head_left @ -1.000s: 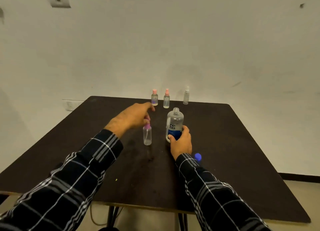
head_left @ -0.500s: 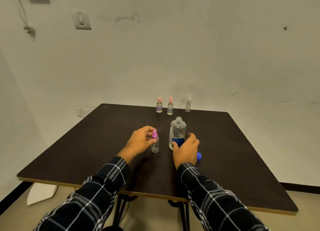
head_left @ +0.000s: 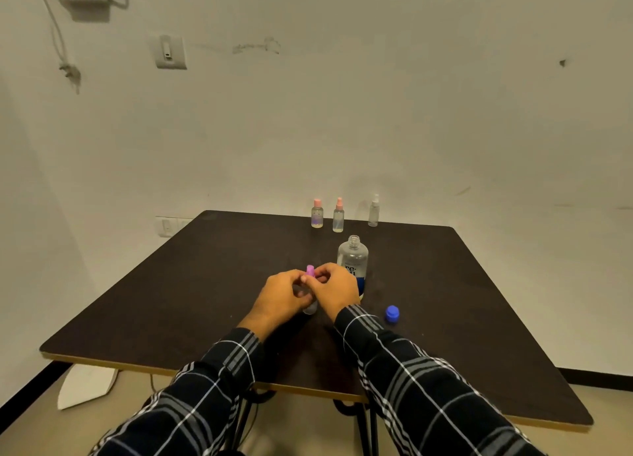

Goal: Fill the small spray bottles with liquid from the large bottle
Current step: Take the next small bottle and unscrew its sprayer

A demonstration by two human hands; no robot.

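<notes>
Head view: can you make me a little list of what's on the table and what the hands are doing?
left hand: grips the small spray bottle around its body
right hand: fingers pinch its purple top
large bottle: upright, no cap on, just behind the right hand
blue cap: lies on the table, right of the hands
back edge: short pink-topped bottle, tall pink-topped bottle, white-topped bottle, in a row

Dim, even light — soft focus, wide-angle bending at edges.
</notes>
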